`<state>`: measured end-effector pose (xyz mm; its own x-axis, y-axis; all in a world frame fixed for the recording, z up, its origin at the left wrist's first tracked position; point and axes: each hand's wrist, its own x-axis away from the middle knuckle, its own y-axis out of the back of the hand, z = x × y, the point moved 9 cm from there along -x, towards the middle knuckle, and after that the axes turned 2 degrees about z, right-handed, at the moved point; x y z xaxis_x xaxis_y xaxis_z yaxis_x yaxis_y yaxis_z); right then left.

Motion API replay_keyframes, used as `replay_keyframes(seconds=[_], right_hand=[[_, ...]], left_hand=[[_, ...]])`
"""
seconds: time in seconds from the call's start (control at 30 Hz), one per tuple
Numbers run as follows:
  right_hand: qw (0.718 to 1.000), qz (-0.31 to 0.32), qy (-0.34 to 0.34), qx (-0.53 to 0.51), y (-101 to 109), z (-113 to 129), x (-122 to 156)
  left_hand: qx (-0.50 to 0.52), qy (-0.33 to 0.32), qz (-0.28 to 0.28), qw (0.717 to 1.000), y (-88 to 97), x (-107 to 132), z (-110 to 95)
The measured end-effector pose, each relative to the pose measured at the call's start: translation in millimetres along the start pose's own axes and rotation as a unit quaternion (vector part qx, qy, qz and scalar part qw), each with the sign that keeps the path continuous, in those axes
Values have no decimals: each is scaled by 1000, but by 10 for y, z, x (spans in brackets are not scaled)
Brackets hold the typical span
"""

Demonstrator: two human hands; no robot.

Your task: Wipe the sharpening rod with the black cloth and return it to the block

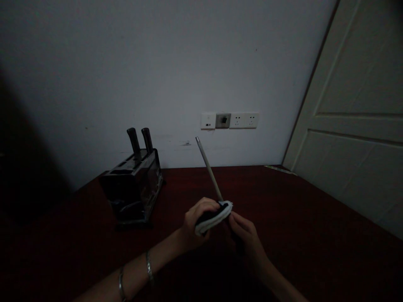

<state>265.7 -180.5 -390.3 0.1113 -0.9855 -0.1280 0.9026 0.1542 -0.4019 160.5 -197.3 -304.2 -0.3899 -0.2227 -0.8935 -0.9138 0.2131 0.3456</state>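
Note:
My left hand (195, 224) is closed around a folded white and dark cloth (214, 217), which wraps the base of a thin grey sharpening rod (208, 167). The rod slants up and to the left above the cloth. My right hand (244, 235) sits just right of the cloth with its fingers curled; it seems to grip the rod's dark handle, mostly hidden in shadow. Both hands hover over a dark red table (299, 218). Two bracelets ring my left wrist.
A dark knife block (134, 188) with two black handles sticking up stands on the table to the left. A row of wall sockets (229, 121) sits on the white wall behind. A pale door (355, 121) is at the right.

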Motion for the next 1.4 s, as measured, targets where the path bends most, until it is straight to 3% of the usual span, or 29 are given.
replay_keyframes(seconds=[0.23, 0.4, 0.47, 0.67, 0.77, 0.9, 0.97, 1.4], right_hand=[[992, 23, -67, -101, -23, -226, 7], [987, 41, -74, -139, -68, -214, 10], [987, 44, -61, -139, -84, -170, 3], [996, 22, -27, -85, -67, -135, -22], [998, 12, -27, -56, -55, -165, -15], [1000, 8, -9, -18, -56, -126, 5], [1000, -3, 0, 1, -37, -97, 12], [1000, -12, -10, -13, -45, -53, 5]], left_hand=[[-9, -13, 12, 1000, -5, 14, 13], [-16, 5, -1, 1000, 35, 38, 106], [-26, 22, -26, 999, 82, 45, 151], [-62, 123, -171, 976, 335, 92, 286], [-44, 61, -133, 988, 259, 38, 143], [-35, -49, 14, 998, -4, 9, -99], [-40, -61, 46, 996, -59, 20, -135], [-32, -23, -5, 999, -5, 54, -32]])
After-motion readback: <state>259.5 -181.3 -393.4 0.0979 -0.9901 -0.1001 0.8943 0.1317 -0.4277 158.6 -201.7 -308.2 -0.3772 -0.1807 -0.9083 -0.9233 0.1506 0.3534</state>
